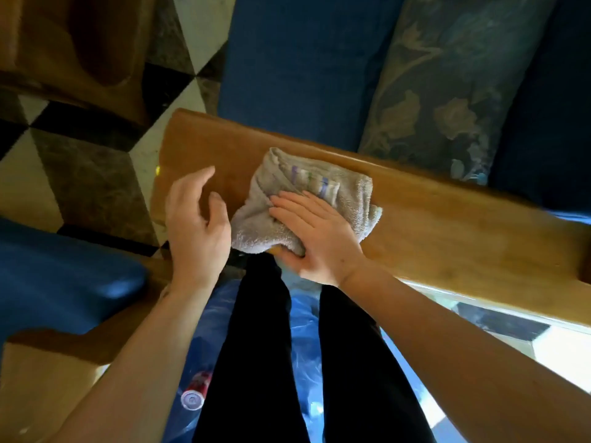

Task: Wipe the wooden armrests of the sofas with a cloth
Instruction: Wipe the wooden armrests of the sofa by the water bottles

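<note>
A broad wooden armrest (pixel 447 219) of a blue sofa runs from the middle left to the right edge. A folded grey cloth (pixel 348 193) with faint coloured stripes lies on it near its left end. My right hand (pixel 316 238) presses flat on the cloth, fingers straight and pointing left, thumb tucked under the cloth's near edge. My left hand (pixel 195 225) hovers just left of the cloth over the armrest's end, fingers relaxed and holding nothing.
Blue seat cushions (pixel 287 59) and a floral pillow (pixel 447 84) lie beyond the armrest. Another sofa's wooden armrest (pixel 41 378) and blue cushion (pixel 64 276) are at the lower left. A red can (pixel 195 391) lies on blue plastic by my legs. The floor is checkered tile (pixel 80 174).
</note>
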The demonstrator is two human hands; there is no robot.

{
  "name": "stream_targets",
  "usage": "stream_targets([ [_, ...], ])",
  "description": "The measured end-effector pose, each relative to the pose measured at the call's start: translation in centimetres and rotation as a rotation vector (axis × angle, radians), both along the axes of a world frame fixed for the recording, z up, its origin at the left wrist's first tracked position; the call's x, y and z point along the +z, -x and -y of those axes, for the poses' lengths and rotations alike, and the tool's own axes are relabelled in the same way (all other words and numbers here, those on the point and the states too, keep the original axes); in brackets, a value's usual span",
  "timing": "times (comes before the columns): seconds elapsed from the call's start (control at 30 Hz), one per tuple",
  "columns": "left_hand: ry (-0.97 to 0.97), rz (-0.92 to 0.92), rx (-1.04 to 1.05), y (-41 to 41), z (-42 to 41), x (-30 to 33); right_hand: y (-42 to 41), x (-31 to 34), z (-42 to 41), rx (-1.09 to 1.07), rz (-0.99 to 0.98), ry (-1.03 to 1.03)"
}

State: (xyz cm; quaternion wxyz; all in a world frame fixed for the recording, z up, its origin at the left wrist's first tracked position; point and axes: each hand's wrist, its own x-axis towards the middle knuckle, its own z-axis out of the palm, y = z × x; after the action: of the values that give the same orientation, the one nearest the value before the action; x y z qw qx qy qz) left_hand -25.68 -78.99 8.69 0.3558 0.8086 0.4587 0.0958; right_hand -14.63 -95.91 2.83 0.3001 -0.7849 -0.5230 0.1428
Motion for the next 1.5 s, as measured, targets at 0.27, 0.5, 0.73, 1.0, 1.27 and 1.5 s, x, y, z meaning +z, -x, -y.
stream_targets([
  [0.27, -0.081, -0.198, -0.252, -9.1, 12.5, -1.5, -6.4, -0.3, 17.0, -0.325, 0.043, -0.017],
  [0.5, -0.051, -0.235, -0.375, -13.6, 18.7, -1.2, -11.8, -0.9, 30.6, -0.31, 0.124, 0.005],
  [0.73, -0.044, -0.223, -0.393, -11.4, 17.6, -1.6, -11.1, -0.6, 30.8, -0.358, 0.142, 0.021],
  [1.0, 0.163, -0.18, -0.072, -4.4, 13.1, -0.1, -4.8, -0.1, 17.0, -0.312, -0.052, 0.076],
  [1.27, 0.175, -0.12, 0.457, 10.1, 3.6, 4.2, 8.0, 5.0, -6.3, -0.119, -0.629, 0.284],
  [1.5, 0.315, -0.037, 1.097, 27.9, 0.4, 9.0, 21.3, 16.0, -16.8, -0.21, -0.967, 0.349],
])
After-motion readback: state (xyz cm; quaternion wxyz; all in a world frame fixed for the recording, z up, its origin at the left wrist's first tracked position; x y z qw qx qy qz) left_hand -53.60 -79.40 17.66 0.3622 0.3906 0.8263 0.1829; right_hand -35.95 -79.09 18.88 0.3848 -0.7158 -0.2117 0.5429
